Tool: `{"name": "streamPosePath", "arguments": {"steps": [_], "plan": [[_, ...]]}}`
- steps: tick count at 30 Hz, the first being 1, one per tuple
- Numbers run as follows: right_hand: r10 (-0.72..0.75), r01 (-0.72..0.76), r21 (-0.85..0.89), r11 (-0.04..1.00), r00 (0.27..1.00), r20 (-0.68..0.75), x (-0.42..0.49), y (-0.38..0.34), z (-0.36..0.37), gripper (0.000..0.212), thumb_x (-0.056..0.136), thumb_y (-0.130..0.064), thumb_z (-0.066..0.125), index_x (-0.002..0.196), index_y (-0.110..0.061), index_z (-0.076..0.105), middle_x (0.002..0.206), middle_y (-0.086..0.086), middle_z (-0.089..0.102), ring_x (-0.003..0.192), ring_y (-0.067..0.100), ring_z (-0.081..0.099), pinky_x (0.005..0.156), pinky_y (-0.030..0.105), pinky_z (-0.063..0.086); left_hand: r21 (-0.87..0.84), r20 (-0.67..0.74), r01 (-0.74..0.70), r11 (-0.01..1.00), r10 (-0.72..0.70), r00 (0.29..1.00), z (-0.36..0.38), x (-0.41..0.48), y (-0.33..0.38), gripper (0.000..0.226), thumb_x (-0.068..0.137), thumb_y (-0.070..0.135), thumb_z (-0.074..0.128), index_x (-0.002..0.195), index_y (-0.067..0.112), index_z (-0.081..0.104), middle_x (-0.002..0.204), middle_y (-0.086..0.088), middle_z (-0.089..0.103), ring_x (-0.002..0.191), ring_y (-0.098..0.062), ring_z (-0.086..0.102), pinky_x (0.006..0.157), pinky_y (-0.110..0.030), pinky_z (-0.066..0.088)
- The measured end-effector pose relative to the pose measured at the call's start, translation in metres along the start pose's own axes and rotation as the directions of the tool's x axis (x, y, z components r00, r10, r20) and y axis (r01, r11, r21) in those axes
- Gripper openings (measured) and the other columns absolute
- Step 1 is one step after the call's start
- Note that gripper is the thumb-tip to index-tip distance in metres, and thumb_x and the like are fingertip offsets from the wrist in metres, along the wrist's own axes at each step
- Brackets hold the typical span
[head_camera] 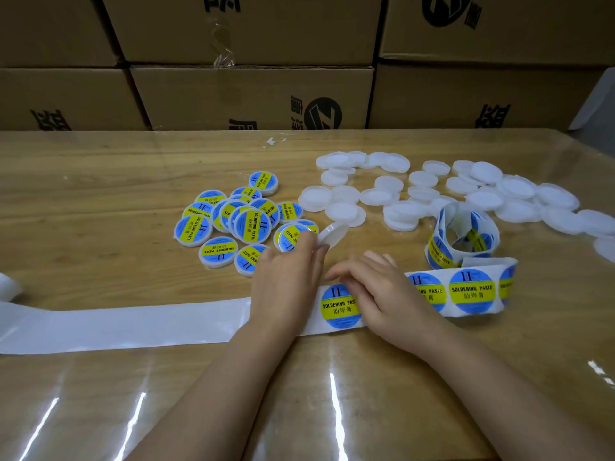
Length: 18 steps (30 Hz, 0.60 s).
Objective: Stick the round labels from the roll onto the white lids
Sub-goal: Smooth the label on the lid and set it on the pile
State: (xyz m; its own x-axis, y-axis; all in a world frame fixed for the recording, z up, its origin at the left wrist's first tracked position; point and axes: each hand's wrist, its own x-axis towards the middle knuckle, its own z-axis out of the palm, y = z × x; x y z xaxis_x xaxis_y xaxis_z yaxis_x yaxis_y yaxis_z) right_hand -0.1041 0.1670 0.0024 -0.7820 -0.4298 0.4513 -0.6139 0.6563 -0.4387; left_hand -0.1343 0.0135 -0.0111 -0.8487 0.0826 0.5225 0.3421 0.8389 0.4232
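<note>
The left hand (286, 284) grips one white lid (332, 232) at its fingertips. The lid is tilted on edge just above the strip, probably so it is ready to take the next sticker. The left wrist lies across the backing strip (133, 324), which likely pins the paper flat while the other hand works.

The right hand (376, 294) rests on the strip with its fingers curled down at the upper right edge of the nearest label (337, 307), apparently picking at the rim to lift it. Whether an edge is already pinched cannot be told. That label lies flat on the paper, with more labels running right towards the loose roll (462, 237) standing just beyond. To the left, the strip is bare and trails off the near left side.

Further out, the labelled lids (239, 217) sit heaped left of centre, within the left hand's reach. The plain lids (432, 191) spread across the far right of the desk (100, 181), so finished and waiting stock stay apart. Cardboard boxes (249, 94) are stacked behind the desk.
</note>
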Motion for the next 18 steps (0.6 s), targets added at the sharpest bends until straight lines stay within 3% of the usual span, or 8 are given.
{"name": "streamPosePath", "arguments": {"steps": [3, 7, 10, 13, 16, 18], "plan": [[0.021, -0.017, 0.112, 0.994, 0.999, -0.042, -0.0015, -0.0022, 0.0009, 0.029, 0.086, -0.001, 0.047, 0.104, -0.015, 0.064, 0.088, -0.035, 0.052, 0.083, -0.001, 0.043, 0.081, 0.019, 0.032, -0.086, 0.006, 0.012, 0.996, -0.011, 1.0, -0.0003, -0.0001, 0.0014, 0.023, 0.096, 0.037, 0.046, 0.094, 0.014, 0.052, 0.066, -0.012, 0.062, 0.067, -0.036, 0.046, 0.057, -0.037, 0.027], [0.07, -0.064, 0.201, 0.978, 0.997, -0.022, -0.0029, -0.0034, 0.0015, 0.043, 0.073, 0.002, 0.045, 0.106, -0.02, 0.062, 0.095, -0.041, 0.047, 0.089, -0.003, 0.046, 0.083, 0.013, 0.035, -0.383, 0.165, 0.213, 0.899, -0.16, 0.973, 0.0034, 0.0042, -0.005, 0.025, 0.095, 0.036, 0.05, 0.081, 0.016, 0.043, 0.057, -0.003, 0.055, 0.067, -0.03, 0.056, 0.063, -0.043, 0.043], [0.073, -0.068, 0.254, 0.965, 0.997, -0.009, -0.0029, -0.003, 0.0039, 0.042, 0.074, 0.007, 0.049, 0.105, -0.019, 0.064, 0.091, -0.031, 0.05, 0.089, 0.002, 0.049, 0.083, 0.011, 0.038, -0.494, 0.257, 0.259, 0.83, -0.146, 0.955, 0.004, 0.0049, -0.0056, 0.027, 0.094, 0.036, 0.053, 0.08, 0.014, 0.049, 0.065, -0.007, 0.063, 0.07, -0.027, 0.061, 0.071, -0.05, 0.048], [0.032, -0.025, 0.263, 0.964, 0.999, -0.022, -0.0023, -0.0035, 0.0052, 0.038, 0.076, 0.006, 0.053, 0.102, -0.018, 0.065, 0.092, -0.028, 0.053, 0.088, 0.006, 0.05, 0.082, 0.013, 0.039, -0.55, 0.325, 0.269, 0.791, -0.095, 0.941, 0.0052, 0.0019, -0.0044, 0.027, 0.087, 0.05, 0.05, 0.079, 0.023, 0.049, 0.07, -0.01, 0.067, 0.074, -0.027, 0.065, 0.075, -0.053, 0.049], [-0.041, 0.05, 0.236, 0.97, 0.998, -0.043, -0.0013, -0.0039, 0.0069, 0.037, 0.074, 0.008, 0.057, 0.099, -0.017, 0.066, 0.096, -0.015, 0.06, 0.082, 0.014, 0.052, 0.084, 0.023, 0.042, -0.576, 0.332, 0.263, 0.774, -0.073, 0.941, 0.0071, 0.0003, -0.0052, 0.021, 0.085, 0.052, 0.048, 0.074, 0.035, 0.049, 0.064, -0.006, 0.065, 0.067, -0.026, 0.063, 0.071, -0.052, 0.051], [-0.059, 0.068, 0.225, 0.972, 0.997, -0.045, -0.0011, -0.0038, 0.0074, 0.036, 0.074, 0.009, 0.059, 0.097, -0.017, 0.068, 0.097, -0.007, 0.062, 0.082, 0.017, 0.053, 0.084, 0.025, 0.043, -0.55, 0.328, 0.237, 0.801, -0.054, 0.943, 0.0081, 0.0004, -0.0068, 0.02, 0.085, 0.053, 0.046, 0.071, 0.038, 0.047, 0.056, 0.004, 0.059, 0.056, -0.014, 0.053, 0.062, -0.045, 0.048]]}}
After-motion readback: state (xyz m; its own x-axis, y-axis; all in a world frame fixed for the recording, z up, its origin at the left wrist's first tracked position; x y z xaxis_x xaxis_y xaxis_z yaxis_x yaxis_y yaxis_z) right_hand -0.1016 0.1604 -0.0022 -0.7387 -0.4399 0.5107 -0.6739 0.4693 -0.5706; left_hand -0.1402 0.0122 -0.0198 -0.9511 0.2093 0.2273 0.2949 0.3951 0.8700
